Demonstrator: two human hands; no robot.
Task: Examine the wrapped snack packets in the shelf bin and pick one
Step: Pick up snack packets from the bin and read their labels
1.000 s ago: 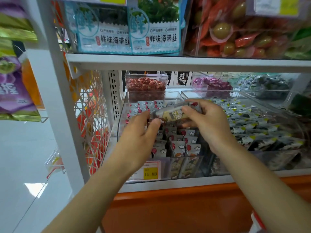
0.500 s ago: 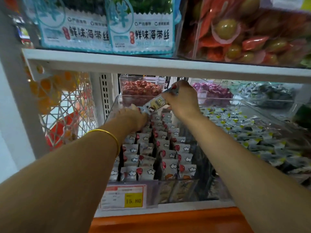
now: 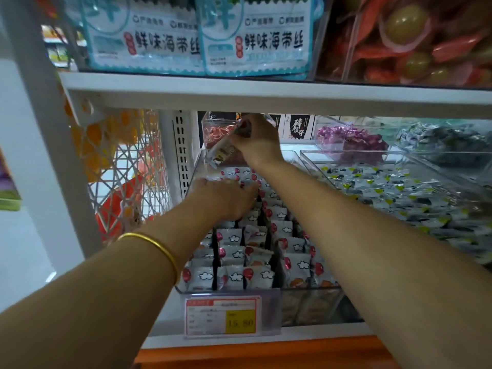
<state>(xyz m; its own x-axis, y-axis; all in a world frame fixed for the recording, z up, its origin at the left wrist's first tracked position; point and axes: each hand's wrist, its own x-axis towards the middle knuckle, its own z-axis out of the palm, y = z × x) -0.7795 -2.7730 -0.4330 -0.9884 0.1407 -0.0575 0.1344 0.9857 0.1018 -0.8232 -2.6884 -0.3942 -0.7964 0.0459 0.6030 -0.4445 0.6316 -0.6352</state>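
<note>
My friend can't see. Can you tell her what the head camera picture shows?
A person's right hand holds one small pale wrapped snack packet under a white shelf, while the left hand dips among white packets with red dots and clouds packed in a clear plastic bin. A yellow-and-white price tag sits on the bin's front.

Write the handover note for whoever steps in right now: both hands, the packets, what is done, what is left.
Right hand: grips one packet, raised over the back of the bin, just under the upper shelf.
Left hand: palm down on the stocked packets toward the back of the bin. Its fingertips are hidden, so a grip cannot be confirmed.
Done: one packet is out of the bin.
Left: look it over, settle on it or swap it, then bring both hands out.
</note>
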